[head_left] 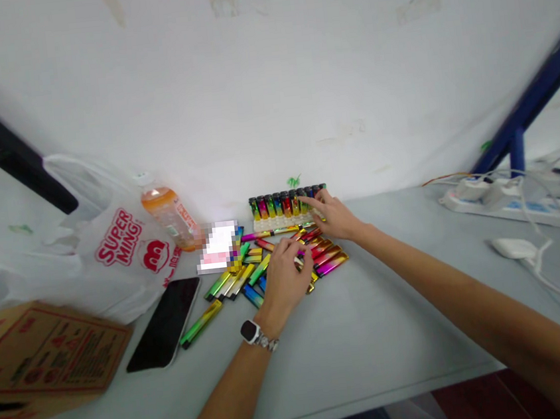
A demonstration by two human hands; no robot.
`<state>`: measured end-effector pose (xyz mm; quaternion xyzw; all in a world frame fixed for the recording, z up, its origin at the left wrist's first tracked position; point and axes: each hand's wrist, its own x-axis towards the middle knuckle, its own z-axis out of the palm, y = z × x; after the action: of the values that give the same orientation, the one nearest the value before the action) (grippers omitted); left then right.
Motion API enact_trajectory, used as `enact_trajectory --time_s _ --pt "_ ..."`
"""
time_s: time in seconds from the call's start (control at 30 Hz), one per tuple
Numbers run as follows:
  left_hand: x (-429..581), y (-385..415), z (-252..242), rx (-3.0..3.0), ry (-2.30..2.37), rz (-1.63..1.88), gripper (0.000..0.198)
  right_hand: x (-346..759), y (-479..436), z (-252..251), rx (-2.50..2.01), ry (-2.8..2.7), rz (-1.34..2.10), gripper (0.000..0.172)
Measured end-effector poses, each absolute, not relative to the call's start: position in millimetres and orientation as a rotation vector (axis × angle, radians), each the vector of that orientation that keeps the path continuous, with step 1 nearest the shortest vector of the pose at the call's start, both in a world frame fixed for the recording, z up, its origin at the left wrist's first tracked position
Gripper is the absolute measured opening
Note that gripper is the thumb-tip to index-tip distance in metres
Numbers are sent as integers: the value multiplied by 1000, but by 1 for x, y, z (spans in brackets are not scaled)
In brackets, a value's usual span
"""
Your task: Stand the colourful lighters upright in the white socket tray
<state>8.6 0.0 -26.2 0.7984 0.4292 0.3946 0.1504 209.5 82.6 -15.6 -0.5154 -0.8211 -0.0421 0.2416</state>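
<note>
Standing upright against the far wall, a row of shiny lighters (275,205) fills a pale tray (274,224), and the right hand (333,216) is right there at its right end! Index finger stretched left across the caps, the other fingers loosely bent; whether this grip has hold of a lighter, I can't tell. Nearer, the left hand (289,272) hangs over the loose lighters (241,281), its fingers curled in, thumb and index close together; this grip is mostly closed, but what it pinches, if anything, is hidden. And look at the geometry: the tray lies to the far side of the left hand and just to the left of the right hand, so the right is clearly the nearer one. Its lighters point straight up, while most of the loose ones lie flat, long axes slanting from near left to far right. A magenta lighter (333,264) sits at the right edge of that spread; over on the left, a green-and-gold lighter (202,324) lies apart on the surface (369,347), just beside a dark phone (165,325).
</note>
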Motion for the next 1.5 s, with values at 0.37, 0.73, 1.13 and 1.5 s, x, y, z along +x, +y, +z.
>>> enact_trajectory --time_s 0.37,0.73,1.13,1.5 --pt "-2 6 -25 2205 1399 1134 16 197 82 18 -1584 -2683 154 32" --pt "-3 8 -23 2039 1365 1319 12 201 73 11 -1277 -2286 331 14" --pt "9 -5 -18 1693 972 1254 37 154 -2 -8 -979 -1728 801 26" --pt "11 -13 -19 1636 1179 1306 46 166 -6 -25 -909 -1498 984 21"
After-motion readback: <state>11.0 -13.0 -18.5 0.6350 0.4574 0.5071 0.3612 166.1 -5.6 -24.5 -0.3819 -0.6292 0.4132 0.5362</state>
